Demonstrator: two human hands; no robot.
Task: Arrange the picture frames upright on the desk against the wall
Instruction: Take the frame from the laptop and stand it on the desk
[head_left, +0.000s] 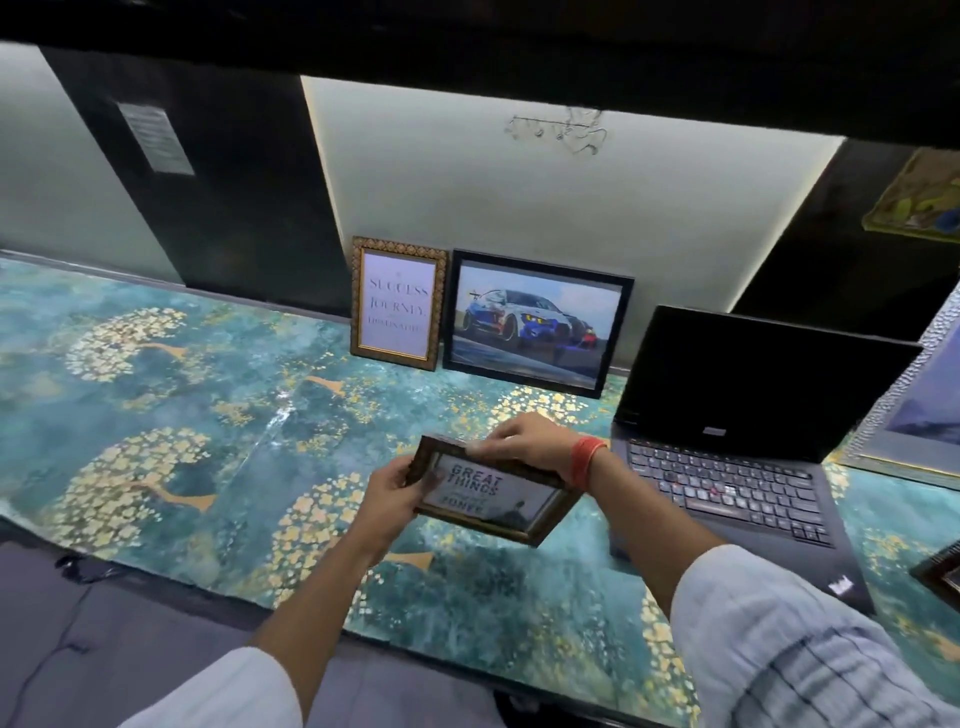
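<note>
Two frames (399, 303) (537, 329) against wall; laptop (737, 415) right.

Dark frame (943, 571) cut by rt edge.

- The desk surface (171, 415) is covered in mottled teal, patterned with clusters of pale gold blossoms.
- The ornate gold-brown frame (398, 304) is filled with a pale lilac sheet bearing dark lettering.
- The plain black frame (537, 328) is filled with a blue, white and red racing car.
- The small dark brown carved frame (496, 491) is printed with dark lettering on grey-white.
- The open laptop (737, 447) is black throughout.
- A red-orange thread band (586, 461) is worn on one wrist.
</note>
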